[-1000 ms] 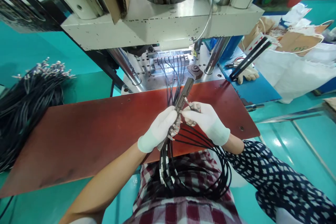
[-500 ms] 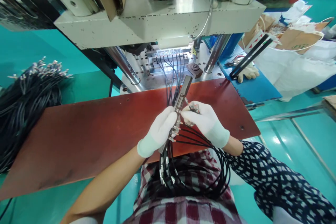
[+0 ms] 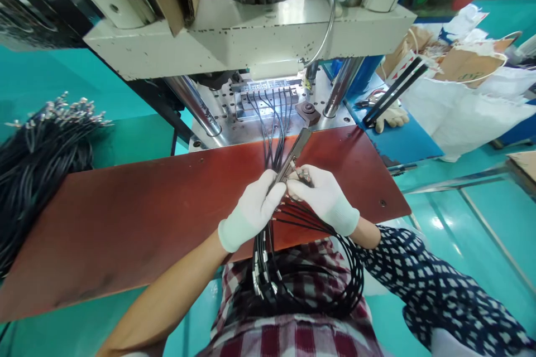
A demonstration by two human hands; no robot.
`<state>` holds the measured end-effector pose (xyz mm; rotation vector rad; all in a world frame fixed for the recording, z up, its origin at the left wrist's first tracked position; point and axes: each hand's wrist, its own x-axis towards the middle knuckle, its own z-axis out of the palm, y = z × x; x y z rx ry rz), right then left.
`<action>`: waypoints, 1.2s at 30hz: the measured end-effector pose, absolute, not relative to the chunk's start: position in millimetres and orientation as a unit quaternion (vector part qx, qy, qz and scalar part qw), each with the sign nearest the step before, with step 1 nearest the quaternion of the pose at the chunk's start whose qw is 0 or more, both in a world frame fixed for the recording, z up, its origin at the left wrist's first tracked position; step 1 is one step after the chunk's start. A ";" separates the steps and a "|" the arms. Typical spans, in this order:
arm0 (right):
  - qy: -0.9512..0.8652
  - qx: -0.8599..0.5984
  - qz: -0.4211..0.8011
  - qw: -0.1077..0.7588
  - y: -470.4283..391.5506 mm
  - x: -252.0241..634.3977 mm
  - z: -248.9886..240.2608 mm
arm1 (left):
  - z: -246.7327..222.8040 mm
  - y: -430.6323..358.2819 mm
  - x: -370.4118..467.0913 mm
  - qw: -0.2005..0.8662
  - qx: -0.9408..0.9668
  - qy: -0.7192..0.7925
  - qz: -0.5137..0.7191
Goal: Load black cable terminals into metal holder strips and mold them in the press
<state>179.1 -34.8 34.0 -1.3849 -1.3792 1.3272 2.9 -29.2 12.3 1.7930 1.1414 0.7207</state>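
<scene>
Fingers of your left hand [image 3: 252, 207] are clamped around the narrow metal bar [image 3: 298, 148], thumb on top; the bar sits tilted above the near edge of the bench [image 3: 146, 223], its far end pointing toward the press. Fingers of your right hand [image 3: 325, 198] are drawn together on small metal cable ends [image 3: 305, 177], right against the bar's side — how many they hold, and whether one is already seated, you cannot tell under the glove.

Step in hand, as judged: fitting cable ends one by one along the bar. For good work, brace the bar firmly in the left hand so it does not roll under the push. Single out one end with the right thumb and forefinger, line it up square with its place, then press straight in rather than twisting.

Note the slack: the black cables [image 3: 355, 273] run from below the bar into a loop over your lap. Leave that loop loose — a tug there could drag a seated end out of line. Mind also the separate wires [image 3: 268, 128] running from the fixture [image 3: 268, 101] on the press bed; they pass just behind the bar and could snag.
</scene>
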 end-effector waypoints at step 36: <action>-0.607 -0.543 0.442 0.376 -20.3 185.2 56.8 | 18.4 -22.8 -3.9 0.494 0.699 0.423 0.297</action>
